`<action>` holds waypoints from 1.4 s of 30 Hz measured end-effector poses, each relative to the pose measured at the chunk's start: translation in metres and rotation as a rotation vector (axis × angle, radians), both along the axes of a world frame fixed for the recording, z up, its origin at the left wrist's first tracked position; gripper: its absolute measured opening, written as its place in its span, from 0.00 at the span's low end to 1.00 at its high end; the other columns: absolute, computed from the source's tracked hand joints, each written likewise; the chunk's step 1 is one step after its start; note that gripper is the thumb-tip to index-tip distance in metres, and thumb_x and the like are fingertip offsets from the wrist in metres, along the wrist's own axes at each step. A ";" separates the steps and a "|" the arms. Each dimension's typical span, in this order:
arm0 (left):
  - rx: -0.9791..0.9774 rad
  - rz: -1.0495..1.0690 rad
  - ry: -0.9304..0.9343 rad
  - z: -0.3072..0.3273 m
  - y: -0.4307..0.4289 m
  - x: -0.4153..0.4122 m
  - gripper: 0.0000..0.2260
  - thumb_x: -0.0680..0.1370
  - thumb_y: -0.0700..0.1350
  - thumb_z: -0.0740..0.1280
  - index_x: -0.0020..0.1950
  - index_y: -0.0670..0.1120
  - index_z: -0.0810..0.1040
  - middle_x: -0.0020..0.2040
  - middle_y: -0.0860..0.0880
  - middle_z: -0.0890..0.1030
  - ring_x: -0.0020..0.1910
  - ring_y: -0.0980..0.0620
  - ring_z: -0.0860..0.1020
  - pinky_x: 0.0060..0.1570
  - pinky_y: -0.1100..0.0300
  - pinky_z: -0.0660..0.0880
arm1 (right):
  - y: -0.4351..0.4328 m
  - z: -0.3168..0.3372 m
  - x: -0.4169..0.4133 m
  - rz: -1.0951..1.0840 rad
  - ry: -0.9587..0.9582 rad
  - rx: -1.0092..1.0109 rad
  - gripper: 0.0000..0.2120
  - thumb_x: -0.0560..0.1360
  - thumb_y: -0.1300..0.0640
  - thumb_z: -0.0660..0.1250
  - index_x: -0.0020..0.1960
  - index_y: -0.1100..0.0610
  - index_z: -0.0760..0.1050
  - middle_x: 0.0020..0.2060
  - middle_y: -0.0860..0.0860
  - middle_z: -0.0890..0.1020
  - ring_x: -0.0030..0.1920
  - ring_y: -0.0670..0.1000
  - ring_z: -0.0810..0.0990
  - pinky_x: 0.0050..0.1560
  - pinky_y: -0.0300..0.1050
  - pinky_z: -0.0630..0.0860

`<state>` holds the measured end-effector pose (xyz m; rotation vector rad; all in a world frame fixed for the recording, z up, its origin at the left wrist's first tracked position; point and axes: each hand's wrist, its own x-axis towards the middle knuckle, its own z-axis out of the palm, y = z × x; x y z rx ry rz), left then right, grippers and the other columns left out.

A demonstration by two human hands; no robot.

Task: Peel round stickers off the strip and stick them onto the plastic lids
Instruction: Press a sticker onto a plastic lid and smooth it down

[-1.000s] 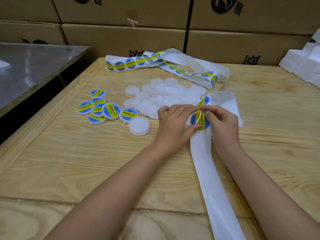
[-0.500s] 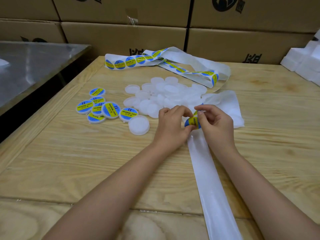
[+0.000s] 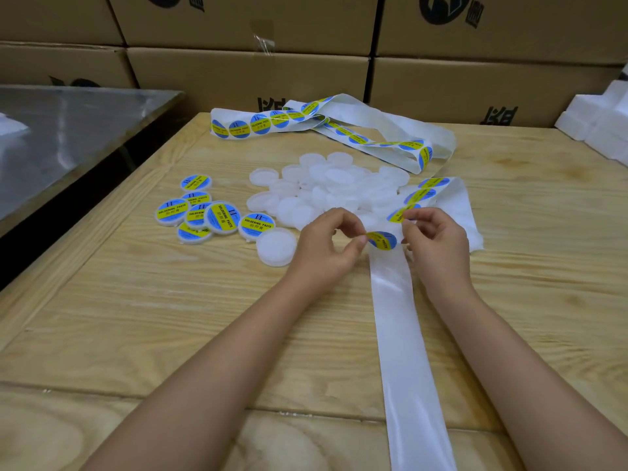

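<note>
Already several stickered lids (image 3: 222,215) lie left of the bare-lid pile (image 3: 326,188), many unlabelled; left hand (image 3: 326,246) pinches a sticker (image 3: 382,239), right hand (image 3: 438,243) pinches the strip (image 3: 401,300).

Pale wooden surface (image 3: 136,317), plank seams running across it, and plenty lying on it. In the middle sits a pile of plain white lids (image 3: 326,188). Just left of the pile there's a cluster of labelled lids (image 3: 207,214), blue and yellow, some overlapping. One loose lid (image 3: 276,246) sits at the pile's near-left edge, beside that cluster. Behind the pile, the sticker strip (image 3: 306,122) lies looped and folded. Right of the pile, bare backing tape (image 3: 407,351) runs flat toward the near edge.
</note>
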<state>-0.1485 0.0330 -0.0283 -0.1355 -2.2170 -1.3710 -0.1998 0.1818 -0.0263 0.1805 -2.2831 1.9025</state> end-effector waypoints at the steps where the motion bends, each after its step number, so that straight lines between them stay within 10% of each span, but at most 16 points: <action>1: 0.062 0.000 -0.013 0.000 -0.002 0.000 0.08 0.71 0.34 0.69 0.39 0.46 0.75 0.37 0.55 0.76 0.40 0.58 0.74 0.43 0.72 0.66 | 0.001 -0.001 -0.002 -0.024 0.003 0.013 0.10 0.73 0.63 0.64 0.44 0.49 0.77 0.34 0.48 0.78 0.34 0.48 0.75 0.42 0.48 0.73; 10: 0.510 0.002 -0.056 0.004 -0.017 -0.005 0.11 0.74 0.29 0.65 0.39 0.45 0.74 0.32 0.54 0.77 0.34 0.55 0.75 0.39 0.65 0.73 | 0.002 0.003 0.004 -0.259 0.396 0.655 0.20 0.70 0.69 0.65 0.62 0.61 0.75 0.56 0.62 0.69 0.56 0.61 0.68 0.58 0.45 0.63; 21: 0.511 -0.087 -0.114 0.002 -0.013 -0.004 0.09 0.75 0.30 0.65 0.41 0.44 0.74 0.35 0.48 0.78 0.30 0.58 0.78 0.38 0.68 0.75 | -0.019 0.005 0.020 0.125 0.069 0.081 0.01 0.75 0.57 0.68 0.45 0.54 0.78 0.35 0.45 0.80 0.34 0.39 0.76 0.39 0.32 0.72; 26: 0.169 0.023 -0.126 -0.005 -0.005 -0.005 0.11 0.78 0.33 0.60 0.54 0.45 0.77 0.47 0.48 0.80 0.37 0.63 0.77 0.44 0.69 0.73 | -0.016 0.000 0.015 0.043 0.009 0.004 0.06 0.75 0.58 0.68 0.39 0.52 0.77 0.31 0.43 0.77 0.31 0.37 0.73 0.36 0.28 0.68; 30: -0.114 0.060 -0.108 -0.011 0.006 -0.011 0.25 0.77 0.30 0.56 0.73 0.41 0.60 0.66 0.47 0.71 0.53 0.52 0.74 0.54 0.70 0.67 | -0.014 -0.003 0.010 -0.064 -0.001 -0.033 0.06 0.75 0.56 0.68 0.40 0.52 0.76 0.30 0.45 0.73 0.30 0.40 0.70 0.35 0.31 0.67; 35: -0.617 0.229 -0.145 -0.019 0.004 -0.021 0.24 0.73 0.32 0.60 0.70 0.40 0.67 0.71 0.44 0.68 0.67 0.45 0.65 0.65 0.58 0.57 | -0.013 -0.006 0.005 -0.090 0.005 -0.072 0.07 0.76 0.57 0.67 0.39 0.51 0.74 0.29 0.45 0.72 0.30 0.41 0.69 0.33 0.29 0.66; 42: -0.508 0.276 0.029 -0.015 0.005 -0.023 0.07 0.75 0.37 0.65 0.51 0.38 0.79 0.51 0.43 0.81 0.53 0.43 0.76 0.53 0.56 0.65 | -0.015 -0.006 0.006 -0.082 0.000 -0.127 0.08 0.76 0.57 0.67 0.38 0.50 0.74 0.32 0.45 0.73 0.33 0.42 0.70 0.38 0.32 0.68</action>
